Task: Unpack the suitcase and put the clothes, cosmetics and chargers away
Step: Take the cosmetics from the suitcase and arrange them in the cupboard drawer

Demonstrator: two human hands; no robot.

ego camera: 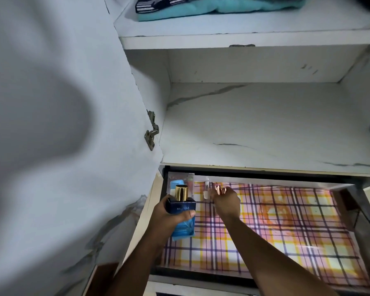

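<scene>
Glass, by the look of it: the blue perfume bottle with its gold cap sits in my left hand, fingers and thumb wrapped round the body over the left end of the open drawer. I judge it heavy for its size, smooth, breakable; best held low on the flat sides, never by the cap. My right hand pinches a small rose-gold capped item beside a clear little bottle on the plaid liner.
</scene>
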